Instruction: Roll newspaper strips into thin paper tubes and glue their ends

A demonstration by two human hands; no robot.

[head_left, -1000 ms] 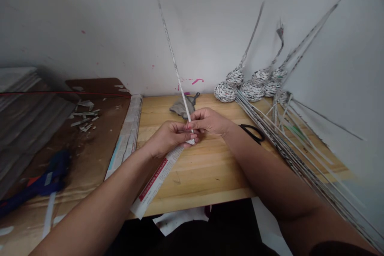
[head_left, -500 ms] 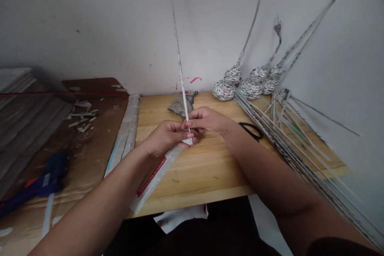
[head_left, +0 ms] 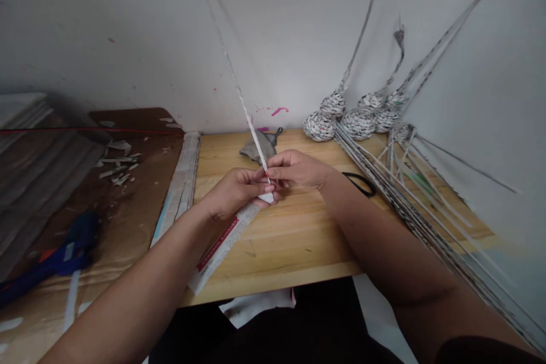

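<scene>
Both hands meet over the wooden table (head_left: 273, 250). My left hand (head_left: 239, 190) pinches the end of a newspaper strip (head_left: 226, 247), which slants down toward the table's front edge and carries a red printed band. From that same end rises a thin rolled paper tube (head_left: 245, 111), leaning up and to the left; its tip blurs against the wall. My right hand (head_left: 294, 169) is closed on the lower part of this tube, thumb and forefinger pressed around it. The fingers partly hide the spot where strip and tube join.
Woven paper gourd shapes (head_left: 321, 125) stand at the back right, beside a bundle of paper tubes (head_left: 396, 210) and black scissor handles (head_left: 362, 183). A grey cloth (head_left: 251, 149) lies behind my hands. On the left are a blue glue gun (head_left: 77, 247), paper scraps (head_left: 121, 168) and folded newspaper strips (head_left: 183, 176).
The tube's upper end has swung to the left, so it leans more. Both hands stay in nearly the same place, still gripping the paper.
</scene>
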